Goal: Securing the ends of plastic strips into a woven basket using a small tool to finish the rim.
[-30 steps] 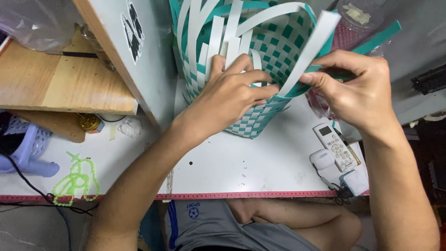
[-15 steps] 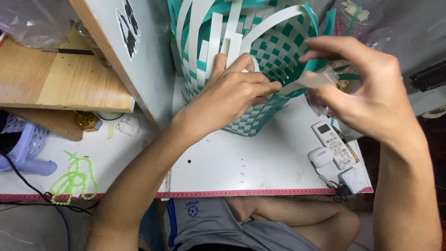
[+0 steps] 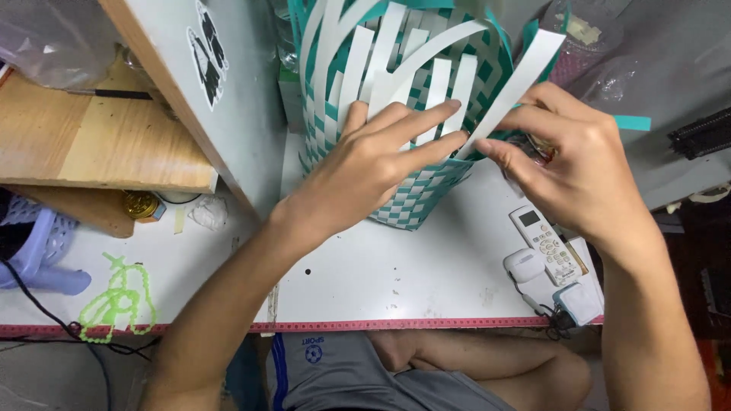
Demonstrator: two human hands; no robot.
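A white tabletop (image 3: 381,281) edged with a red strip carries a half-woven basket (image 3: 411,194) of teal and white strips, lying tilted near the far middle with its loose white strip ends fanning toward the camera. To its left, a grey board (image 3: 228,99) with a black-and-white sticker leans across a wooden shelf (image 3: 84,144). The person's left hand (image 3: 373,164) lies flat against the basket's woven wall, fingers (image 3: 426,114) extended and slightly spread, pressing the strips down. The right hand (image 3: 579,167) works just beside it, its fingers pressed together in a pinch on a long white strip (image 3: 518,84) that runs up and away past the basket's rim. Near the right wrist, a white remote control (image 3: 544,243) lies on the tabletop, with a small white case (image 3: 524,264) touching its lower end. At the lower left, a green bead-like string (image 3: 114,301) lies loose, a lilac plastic basket (image 3: 30,251) beside it at the edge.
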